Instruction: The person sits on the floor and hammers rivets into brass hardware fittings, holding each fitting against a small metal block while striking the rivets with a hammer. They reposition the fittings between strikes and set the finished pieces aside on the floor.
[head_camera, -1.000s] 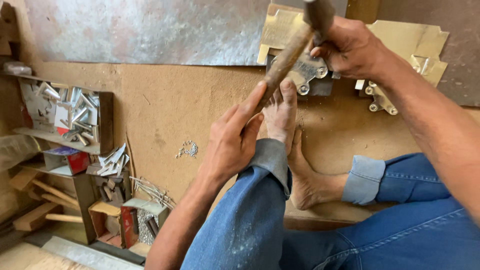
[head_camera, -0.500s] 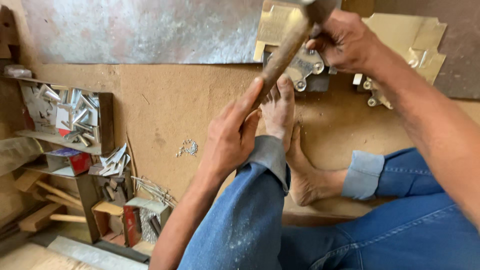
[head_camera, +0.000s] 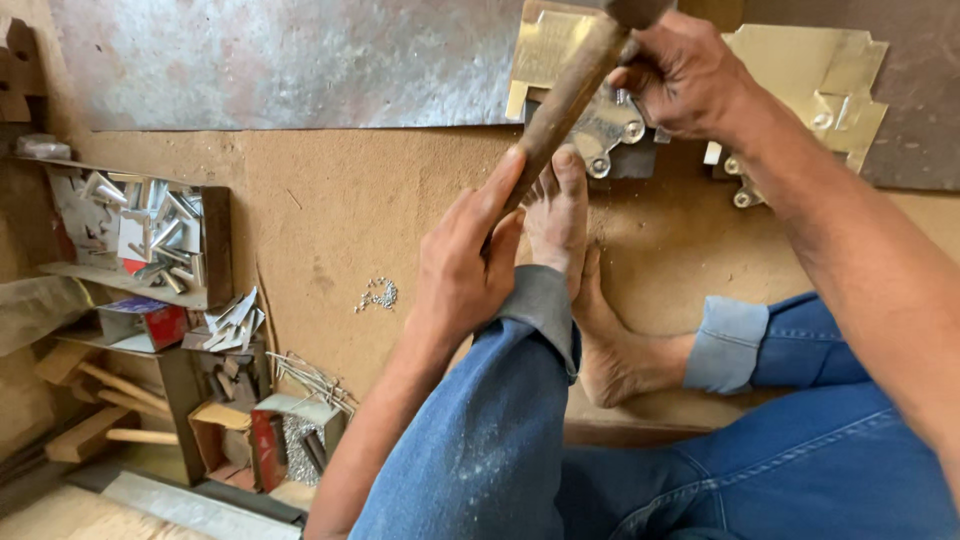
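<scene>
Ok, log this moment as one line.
left hand: holds hammer handle | right hand: on handle near head | metal bracket: below, by foot | small rivets: loose on board

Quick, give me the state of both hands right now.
Left hand: closed around the end of the hammer handle.
Right hand: closed, touching the silver metal part; its hold cannot be told.

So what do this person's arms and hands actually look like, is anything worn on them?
Nothing is worn on them. The left hand and right hand are bare, with no gloves, rings or watch in sight. Both forearms are bare too, with no sleeve in view. The only clothing showing is blue jeans with rolled cuffs.
</scene>
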